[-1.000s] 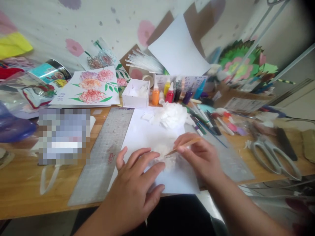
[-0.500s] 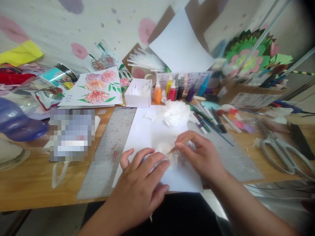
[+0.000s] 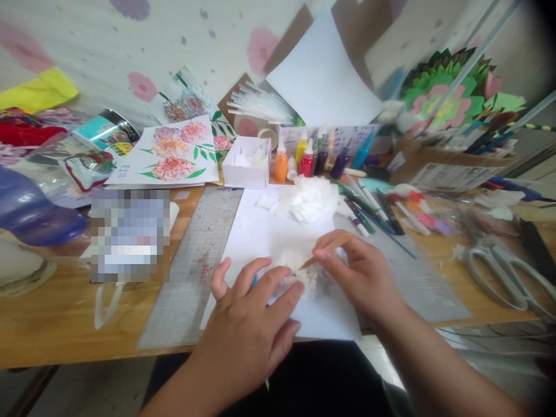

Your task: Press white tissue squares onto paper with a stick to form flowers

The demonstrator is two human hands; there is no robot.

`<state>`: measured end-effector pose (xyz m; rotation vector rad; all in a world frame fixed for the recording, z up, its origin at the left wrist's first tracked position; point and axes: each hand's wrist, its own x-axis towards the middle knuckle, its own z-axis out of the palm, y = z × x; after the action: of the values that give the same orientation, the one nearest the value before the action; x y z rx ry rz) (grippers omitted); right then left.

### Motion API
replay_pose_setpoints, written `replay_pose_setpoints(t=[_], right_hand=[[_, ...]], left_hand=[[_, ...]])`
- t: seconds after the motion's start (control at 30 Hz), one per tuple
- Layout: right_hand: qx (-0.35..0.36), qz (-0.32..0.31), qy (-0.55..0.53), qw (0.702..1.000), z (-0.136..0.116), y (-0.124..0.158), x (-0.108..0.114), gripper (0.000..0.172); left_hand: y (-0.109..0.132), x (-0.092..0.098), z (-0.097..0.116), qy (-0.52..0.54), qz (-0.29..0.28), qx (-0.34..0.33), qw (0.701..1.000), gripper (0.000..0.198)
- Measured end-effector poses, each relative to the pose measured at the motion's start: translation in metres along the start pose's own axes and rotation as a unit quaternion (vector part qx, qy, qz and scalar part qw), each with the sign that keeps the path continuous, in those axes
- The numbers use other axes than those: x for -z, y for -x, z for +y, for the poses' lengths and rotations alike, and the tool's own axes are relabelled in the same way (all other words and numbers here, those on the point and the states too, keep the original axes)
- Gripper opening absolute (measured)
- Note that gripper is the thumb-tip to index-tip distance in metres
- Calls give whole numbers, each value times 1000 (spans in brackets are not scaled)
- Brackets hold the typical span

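A small white ruffled paper flower [image 3: 309,281] lies on a white sheet [image 3: 249,231] in front of me. My left hand [image 3: 252,310] rests over its left side, fingers spread and stretched out, with fingertips touching the petals. Under those fingers a bit of something blue [image 3: 254,282] peeks out. Pinched in my right hand [image 3: 360,272] is a flat wooden stick [image 3: 326,251], slanting down so that its pointed tip meets the flower's middle. Just behind lies a larger pile of white paper petals [image 3: 310,200]. My left palm's underside is hidden.
Pens and brushes [image 3: 369,208] lie right of the sheet, and grey-handled scissors [image 3: 499,278] farther right. Paint bottles [image 3: 306,159] and a white box [image 3: 247,165] line the back. A grey cutting mat [image 3: 174,307] lies beneath the sheet; a blurred-out object [image 3: 130,231] sits left.
The whole view has shifted slightly. The stick stays in my right hand with its tip at the flower's middle; my left hand keeps its place on the petals.
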<state>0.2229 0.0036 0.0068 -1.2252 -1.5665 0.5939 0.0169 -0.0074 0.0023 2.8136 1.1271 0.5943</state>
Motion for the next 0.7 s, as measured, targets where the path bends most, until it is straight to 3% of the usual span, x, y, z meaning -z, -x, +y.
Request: replay_pose_setpoints(t=[0.1,0.33,0.5,0.7], right_hand=[[0,-18,-24,1000,-1,1,1,8],[53,-32,64,996,-2,-2,-1,16],[48,-25,68,996,-2,-2,-1,15],[28,-28,45,998,0,-2,-1,15]], left_hand=[[0,0,-1,12,-7,0,1000,31],[0,0,-2,33,-7,6,999,31],[-1,-1,-2,40,-4,13,999,39],[-2,-2,-2,41,-4,14,999,31]])
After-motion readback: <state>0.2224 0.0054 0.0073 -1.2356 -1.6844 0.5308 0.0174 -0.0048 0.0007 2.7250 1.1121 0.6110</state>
